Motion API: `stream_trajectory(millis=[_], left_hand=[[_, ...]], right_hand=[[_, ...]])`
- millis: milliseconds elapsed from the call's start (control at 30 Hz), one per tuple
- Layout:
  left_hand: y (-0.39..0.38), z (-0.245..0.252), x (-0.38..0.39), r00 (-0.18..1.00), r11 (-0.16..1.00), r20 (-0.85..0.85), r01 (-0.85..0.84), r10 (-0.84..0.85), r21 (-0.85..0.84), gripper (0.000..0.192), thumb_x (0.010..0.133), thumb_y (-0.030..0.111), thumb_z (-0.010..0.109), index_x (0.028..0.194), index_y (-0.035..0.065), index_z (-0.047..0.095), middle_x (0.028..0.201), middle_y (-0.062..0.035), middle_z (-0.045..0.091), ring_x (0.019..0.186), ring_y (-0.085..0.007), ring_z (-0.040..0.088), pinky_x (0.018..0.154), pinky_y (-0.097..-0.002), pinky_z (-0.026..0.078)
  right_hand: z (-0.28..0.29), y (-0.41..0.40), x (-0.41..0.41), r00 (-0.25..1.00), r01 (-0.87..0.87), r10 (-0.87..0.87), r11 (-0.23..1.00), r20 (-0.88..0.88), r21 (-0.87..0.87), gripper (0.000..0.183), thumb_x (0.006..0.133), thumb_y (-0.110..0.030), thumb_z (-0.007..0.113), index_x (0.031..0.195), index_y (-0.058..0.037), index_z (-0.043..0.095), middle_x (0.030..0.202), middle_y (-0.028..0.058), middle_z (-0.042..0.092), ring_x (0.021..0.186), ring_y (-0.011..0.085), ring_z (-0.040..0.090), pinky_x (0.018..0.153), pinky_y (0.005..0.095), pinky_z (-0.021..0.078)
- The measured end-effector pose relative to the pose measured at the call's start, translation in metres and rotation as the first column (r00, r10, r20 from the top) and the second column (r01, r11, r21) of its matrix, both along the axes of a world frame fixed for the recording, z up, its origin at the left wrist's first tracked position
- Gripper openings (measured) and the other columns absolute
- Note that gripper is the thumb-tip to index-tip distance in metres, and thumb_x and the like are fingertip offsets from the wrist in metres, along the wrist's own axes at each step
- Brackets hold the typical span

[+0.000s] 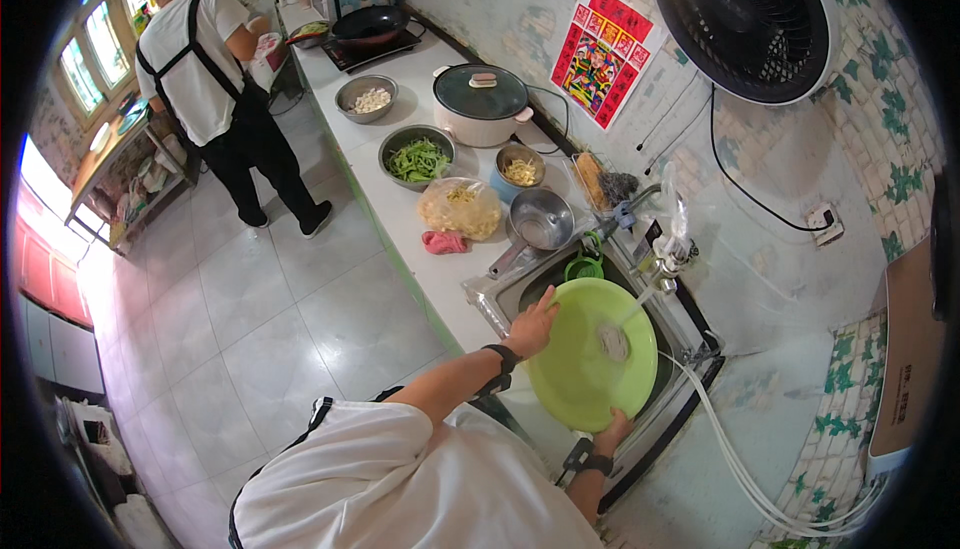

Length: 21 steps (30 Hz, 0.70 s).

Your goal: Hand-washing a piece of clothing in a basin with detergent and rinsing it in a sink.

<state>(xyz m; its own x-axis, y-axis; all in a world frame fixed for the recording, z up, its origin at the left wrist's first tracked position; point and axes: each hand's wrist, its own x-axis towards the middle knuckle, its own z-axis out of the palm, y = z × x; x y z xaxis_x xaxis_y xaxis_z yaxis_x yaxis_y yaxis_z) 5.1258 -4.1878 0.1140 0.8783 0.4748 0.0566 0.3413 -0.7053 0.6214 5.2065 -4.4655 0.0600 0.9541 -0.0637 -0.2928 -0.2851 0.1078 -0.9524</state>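
A light green plastic basin [581, 376] is tilted over the steel sink [517, 294], under the tap [666, 271]. Water runs from the tap into it and foams on its inner wall. My left hand [534, 324] grips the basin's rim on the side toward the counter, and my right hand [616, 429] grips the rim at its near end. Behind the basin, a green strainer-like item [584, 265] lies in the sink's corner. A steel saucepan [541, 219] stands beside the sink, close to a pink cloth [444, 242].
Along the counter stand a clear bag of pale food [459, 211], bowls of green vegetables [418, 159] and white pieces [371, 99], a lidded electric pot [481, 103] and a wok [370, 24]. White hoses [720, 421] run right of the sink. Another person [217, 76] stands across the room.
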Motion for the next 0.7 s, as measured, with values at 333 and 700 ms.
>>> stream_trajectory(millis=[333,700], left_hand=[[-0.001,-0.003,0.001,0.999,0.999,0.007,-0.04,0.039,0.027,0.054,0.066,0.0,0.053,0.119,0.0044,0.045,0.143,-0.0138,0.017,0.106,-0.0327,0.049,0.084,-0.04,0.046],[-0.001,0.006,-0.001,1.0,1.0,0.017,-0.015,0.015,-0.008,0.055,0.066,0.0,0.054,0.119,0.0039,0.044,0.143,-0.0142,0.016,0.105,-0.0339,0.049,0.084,-0.0405,0.046]], right_hand=[[0.018,0.008,-0.008,0.999,-0.037,0.035,0.998,0.025,0.049,0.035,0.066,-0.002,0.049,0.099,0.0062,0.054,0.093,0.0136,0.059,0.079,0.0263,0.059,0.067,0.0361,0.0491],[-0.059,-0.029,0.02,0.911,-0.12,0.255,0.916,0.325,-0.382,0.021,0.065,-0.007,0.061,0.084,0.0026,0.06,0.084,0.0104,0.061,0.077,0.0221,0.059,0.067,0.0334,0.0471]])
